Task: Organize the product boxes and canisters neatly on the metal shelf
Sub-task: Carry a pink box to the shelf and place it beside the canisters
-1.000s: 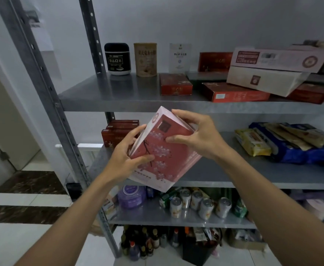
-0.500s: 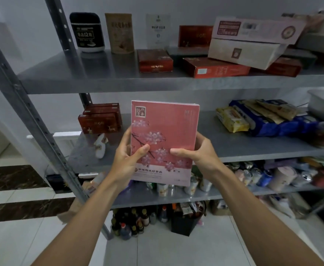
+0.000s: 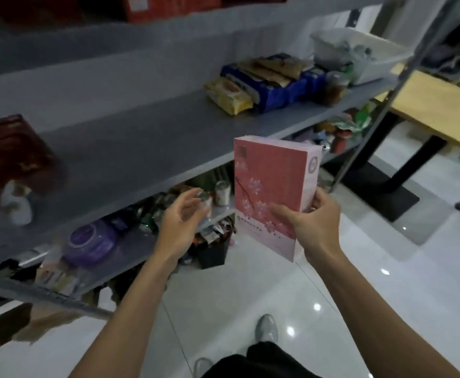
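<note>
Pink box (image 3: 271, 192), just one, stands upright in your right hand (image 3: 313, 225), out past the shelf's (image 3: 141, 148) front edge. Your left hand (image 3: 181, 222) hangs slack beside it, holding nothing. At the shelf's left edge, red boxes (image 3: 10, 154) blur beyond counting.

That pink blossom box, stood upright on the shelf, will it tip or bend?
Probably stiff: the pink box shows flat faces and crisp edges. Likely light, since the right hand alone holds it by its lower half. Tall and thin, so upright it may tip if nudged.
</note>
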Demonstrator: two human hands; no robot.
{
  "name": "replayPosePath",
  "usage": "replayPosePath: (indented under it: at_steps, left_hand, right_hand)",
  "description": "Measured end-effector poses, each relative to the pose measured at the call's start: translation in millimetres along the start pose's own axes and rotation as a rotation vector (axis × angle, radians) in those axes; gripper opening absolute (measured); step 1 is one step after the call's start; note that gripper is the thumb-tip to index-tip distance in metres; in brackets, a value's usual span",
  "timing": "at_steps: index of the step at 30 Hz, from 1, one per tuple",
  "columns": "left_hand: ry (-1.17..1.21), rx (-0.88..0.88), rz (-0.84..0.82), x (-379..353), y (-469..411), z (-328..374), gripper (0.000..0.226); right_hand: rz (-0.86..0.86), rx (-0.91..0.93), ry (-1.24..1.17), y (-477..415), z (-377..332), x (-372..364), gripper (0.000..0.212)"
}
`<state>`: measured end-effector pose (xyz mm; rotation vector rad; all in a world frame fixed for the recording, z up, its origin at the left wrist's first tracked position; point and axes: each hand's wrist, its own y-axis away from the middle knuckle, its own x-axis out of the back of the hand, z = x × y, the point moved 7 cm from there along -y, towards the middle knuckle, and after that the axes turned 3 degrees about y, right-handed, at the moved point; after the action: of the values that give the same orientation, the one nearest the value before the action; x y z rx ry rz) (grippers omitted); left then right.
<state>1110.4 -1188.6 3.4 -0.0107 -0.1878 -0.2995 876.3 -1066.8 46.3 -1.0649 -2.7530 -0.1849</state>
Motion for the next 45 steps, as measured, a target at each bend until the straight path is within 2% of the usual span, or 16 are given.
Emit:
replayPosePath:
  at_steps: [9, 15, 23, 29, 38, 45]
  left_hand:
    - [-0.013, 0.058, -0.245, -155, -2, -5, 0.032]
    - [-0.04, 0.069, -0.301, -235, -31, -6, 0.032]
    - [-0.007, 0.12, -0.337, -317, -70, -5, 0.027]
    - [0.014, 0.161, -0.393, -398, -151, -2, 0.027]
    - [-0.007, 0.089, -0.62, -547, -276, 42, 0.025]
    - [-0.004, 0.101, -0.629, -636, -337, 62, 0.028]
  right_hand:
    - [0.381, -0.237, 0.028, 11, 106, 124, 0.046]
    - [0.478, -0.302, 0.02, -23, 150, 188, 0.042]
    - [0.547, -0.31, 0.056, -107, 161, 251, 0.041]
    - [0.641, -0.342, 0.074, -180, 174, 287, 0.04]
    - [0.833, -0.387, 0.042, -288, 167, 345, 0.043]
    - [0.86, -0.374, 0.049, -376, 167, 401, 0.039]
